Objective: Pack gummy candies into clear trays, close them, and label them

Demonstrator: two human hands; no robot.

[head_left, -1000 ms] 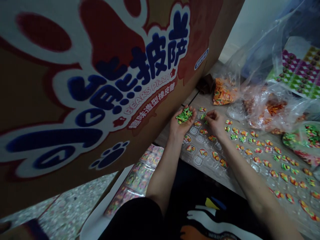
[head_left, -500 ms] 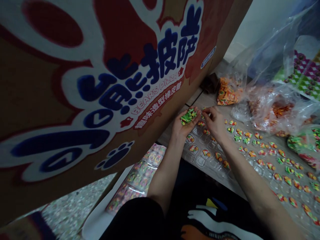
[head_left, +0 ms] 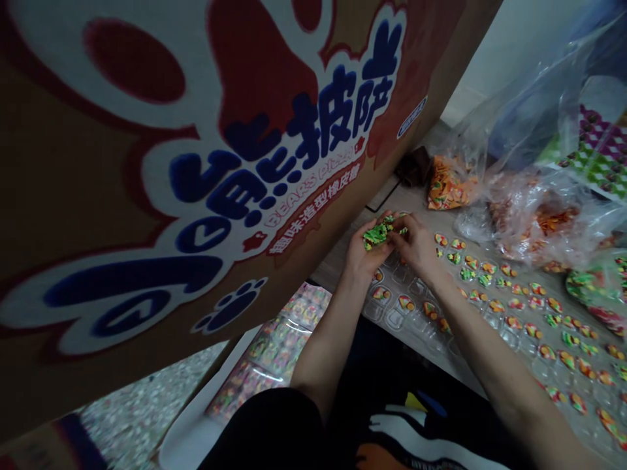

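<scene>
My left hand (head_left: 366,254) is cupped, palm up, around a pile of small green and yellow candy pieces (head_left: 376,236). Over the right side of that pile, my right hand (head_left: 416,245) has its fingers pinched together, with a bit of green showing at the fingertips. Both hands are above clear plastic trays (head_left: 394,317) lying on the table. Several tray hollows hold small red, orange and green candies (head_left: 405,302), while others along the near side look bare. The trays directly under my hands are partly hidden.
A large printed cardboard box (head_left: 313,189) stands close on the left. Clear bags of orange pieces (head_left: 450,186), reddish pieces (head_left: 539,219) and green pieces (head_left: 595,284) lie at the right. Packed colourful candies (head_left: 274,346) sit in a white container (head_left: 189,434) below the box.
My right hand has moved left from beside the cupped left hand onto the green pile. The view has shifted slightly, and the left hand still cups the pieces.
</scene>
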